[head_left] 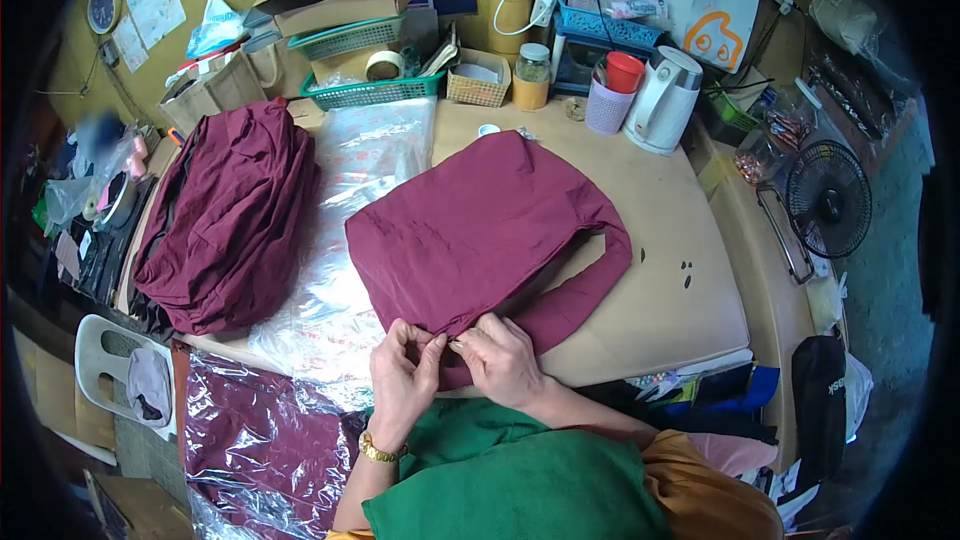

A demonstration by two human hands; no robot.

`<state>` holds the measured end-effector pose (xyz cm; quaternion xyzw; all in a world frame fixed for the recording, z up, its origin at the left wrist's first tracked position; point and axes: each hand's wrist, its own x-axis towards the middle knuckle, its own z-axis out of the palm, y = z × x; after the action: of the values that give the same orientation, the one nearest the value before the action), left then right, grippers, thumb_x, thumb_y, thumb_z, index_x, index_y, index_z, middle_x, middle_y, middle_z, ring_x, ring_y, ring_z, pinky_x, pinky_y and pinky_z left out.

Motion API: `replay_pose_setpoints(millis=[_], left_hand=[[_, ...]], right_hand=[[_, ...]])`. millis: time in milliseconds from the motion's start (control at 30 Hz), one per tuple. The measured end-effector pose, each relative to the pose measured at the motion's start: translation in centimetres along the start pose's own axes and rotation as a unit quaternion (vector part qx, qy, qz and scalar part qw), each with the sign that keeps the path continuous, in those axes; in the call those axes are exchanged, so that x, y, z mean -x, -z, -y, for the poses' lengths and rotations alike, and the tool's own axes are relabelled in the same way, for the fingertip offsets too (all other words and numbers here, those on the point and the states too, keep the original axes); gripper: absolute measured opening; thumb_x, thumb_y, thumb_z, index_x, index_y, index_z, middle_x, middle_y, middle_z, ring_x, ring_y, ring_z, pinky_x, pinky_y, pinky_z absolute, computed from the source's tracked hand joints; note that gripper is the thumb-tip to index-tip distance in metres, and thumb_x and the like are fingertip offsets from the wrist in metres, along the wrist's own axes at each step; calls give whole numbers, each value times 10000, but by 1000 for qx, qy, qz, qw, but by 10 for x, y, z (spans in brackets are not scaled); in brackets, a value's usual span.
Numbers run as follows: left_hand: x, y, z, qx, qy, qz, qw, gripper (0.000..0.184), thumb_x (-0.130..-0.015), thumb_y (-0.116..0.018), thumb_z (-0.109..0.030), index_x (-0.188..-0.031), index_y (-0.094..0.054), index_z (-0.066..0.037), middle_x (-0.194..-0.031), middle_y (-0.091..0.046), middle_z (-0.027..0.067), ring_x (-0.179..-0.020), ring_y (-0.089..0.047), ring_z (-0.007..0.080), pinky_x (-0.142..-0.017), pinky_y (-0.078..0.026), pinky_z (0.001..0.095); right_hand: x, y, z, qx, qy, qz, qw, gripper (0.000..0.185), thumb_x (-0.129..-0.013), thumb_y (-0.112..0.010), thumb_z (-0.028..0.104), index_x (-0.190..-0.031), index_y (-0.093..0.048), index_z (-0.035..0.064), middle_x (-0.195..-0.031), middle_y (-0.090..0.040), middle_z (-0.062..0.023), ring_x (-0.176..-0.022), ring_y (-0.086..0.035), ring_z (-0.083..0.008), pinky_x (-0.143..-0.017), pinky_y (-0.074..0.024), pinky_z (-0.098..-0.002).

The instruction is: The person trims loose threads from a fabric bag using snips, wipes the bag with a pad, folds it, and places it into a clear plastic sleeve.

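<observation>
A maroon cloth bag (pixel 470 220) lies on the table, with a wide strap-like loop on its right side. At its near edge, my left hand (pixel 403 375) is closed, thumb and fingers pinching the cloth. Close beside it, my right hand (pixel 498 360) pinches the same edge, and the two thumbs almost meet. Whatever small detail sits between the fingertips is too small to make out. To the left rests a pile of similar maroon cloth (pixel 235 220), partly on clear plastic sheets (pixel 370 155).
Plastic-wrapped maroon cloth (pixel 260 440) lies below the table's front left edge. Along the back stand a green basket (pixel 375 92), a glass jar (pixel 532 65), a purple cup (pixel 608 105) and a white kettle (pixel 664 100). A black fan (pixel 828 198) is at the right, a white chair (pixel 95 360) at the left.
</observation>
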<state>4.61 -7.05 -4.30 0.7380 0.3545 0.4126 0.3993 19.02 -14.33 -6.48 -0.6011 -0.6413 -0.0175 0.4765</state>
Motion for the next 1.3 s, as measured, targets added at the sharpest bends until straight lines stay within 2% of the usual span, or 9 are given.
replay_pose_setpoints(millis=[233, 433, 567, 667, 867, 1000, 1100, 1200, 1300], left_hand=[[-11, 13, -25, -135, -115, 26, 984, 125, -790, -736, -45, -849, -639, 7, -747, -650, 145, -607, -632, 284, -568, -488, 350], [-11, 24, -41, -196, 32, 162, 967, 145, -769, -748, -87, -838, -688, 26, -651, -645, 164, -562, -637, 257, -571, -487, 355], [-6, 37, -42, -203, 48, 150, 967, 113, -792, -729, -82, -780, -660, 7, -647, -630, 182, -571, -635, 319, -563, -486, 387], [-6, 48, -35, -209, 18, 120, 970, 109, -794, -726, -73, -783, -651, 5, -655, -630, 185, -570, -627, 327, -556, -478, 391], [-18, 82, -29, -259, 49, 24, 964, 104, -795, -707, -22, -823, -619, 26, -697, -617, 189, -630, -607, 334, -611, -470, 394], [-32, 87, -18, -382, -88, -69, 917, 207, -770, -722, -15, -943, -609, -1, -852, -593, 178, -799, -587, 331, -710, -461, 403], [-27, 50, -12, -236, -170, 12, 957, 344, -735, -779, -77, -1027, -601, -42, -956, -588, 157, -888, -578, 355, -768, -452, 428], [-12, -22, -30, -262, -176, 155, 936, 653, -739, -797, -396, -1246, -568, -55, -1200, -568, 145, -1076, -559, 340, -887, -438, 432], [-22, -61, -13, -326, -259, 120, 902, 486, -839, -716, -364, -1180, -598, -37, -1182, -593, 173, -1050, -593, 357, -848, -469, 468]], right_hand=[[-2, -1, -3, -194, -111, -15, 975, 150, -829, -749, 80, -802, -612, 26, -690, -557, -81, -607, -558, -168, -563, -444, -320], [-9, 3, -9, -322, -223, 11, 920, 179, -864, -708, 54, -774, -561, 7, -686, -611, -32, -647, -543, -59, -552, -435, -278], [-26, 37, -72, -172, -231, -105, 952, 135, -830, -704, 30, -749, -595, 32, -648, -616, -44, -589, -549, -89, -535, -431, -282], [-43, 78, -79, 193, -27, -123, 973, 151, -762, -762, 154, -719, -626, 104, -813, -593, -40, -738, -571, -243, -690, -389, -394], [-42, 121, -103, 215, -122, -216, 945, 118, -816, -732, 79, -753, -632, 67, -868, -560, -60, -742, -554, -209, -675, -438, -360], [-26, 127, -133, -169, -274, -81, 943, 186, -946, -652, 186, -996, -605, 13, -943, -572, -37, -799, -558, -78, -642, -461, -233], [-32, 132, -157, -133, -446, -61, 883, 322, -999, -558, 308, -1080, -585, -3, -915, -612, -40, -682, -558, -95, -606, -464, -254], [-52, 106, -156, -86, -464, 36, 881, 439, -1017, -485, 408, -974, -613, -10, -780, -623, -27, -556, -511, -112, -567, -461, -285], [-70, 76, -157, -143, -423, 100, 889, 422, -982, -548, 379, -814, -623, -1, -625, -603, -65, -505, -495, -145, -535, -440, -342]])
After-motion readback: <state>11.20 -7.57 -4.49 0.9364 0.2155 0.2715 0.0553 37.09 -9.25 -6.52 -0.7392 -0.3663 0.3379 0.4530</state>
